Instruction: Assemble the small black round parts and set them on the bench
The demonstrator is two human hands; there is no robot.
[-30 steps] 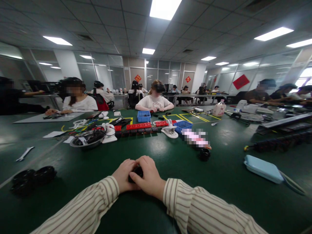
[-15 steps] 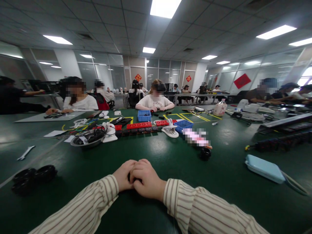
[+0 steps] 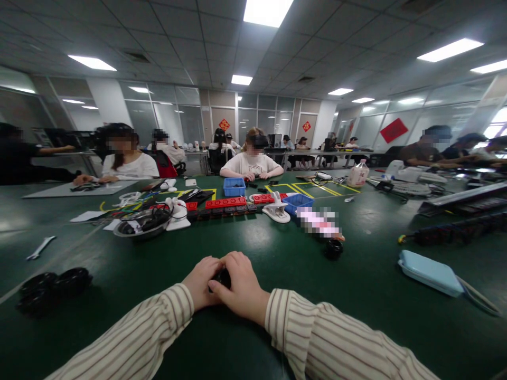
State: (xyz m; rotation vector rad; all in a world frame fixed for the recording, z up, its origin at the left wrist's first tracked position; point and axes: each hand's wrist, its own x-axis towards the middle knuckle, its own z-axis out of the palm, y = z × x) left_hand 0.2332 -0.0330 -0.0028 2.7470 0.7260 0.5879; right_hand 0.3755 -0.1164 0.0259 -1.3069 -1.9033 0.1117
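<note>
Both hands close around a black rounded object [image 3: 223,277] in front of me, just above or on the green table; I cannot tell which. My left hand [image 3: 200,282] wraps its left side, with most of the fingers hidden behind the other hand. From the right, my right hand [image 3: 241,285] curls over the top, its thumb across the near side. Only a dark glossy patch of the object shows between the hands. Several black ring-shaped pieces [image 3: 73,281] lie to the left, and a similar black piece [image 3: 334,248] sits ahead on the right.
Left lies a wrench [image 3: 40,248]; right, a light blue case [image 3: 430,272] with a strap. Across the green table [image 3: 158,264] stand a metal bowl [image 3: 140,232] of cables, red sockets [image 3: 225,202], a white clip stand [image 3: 277,211] and blue bins [image 3: 234,187]. Co-workers sit opposite.
My right hand has shifted slightly up and opened its grip a little, so more of the black object shows between the hands. My left hand stays nearly in place.
</note>
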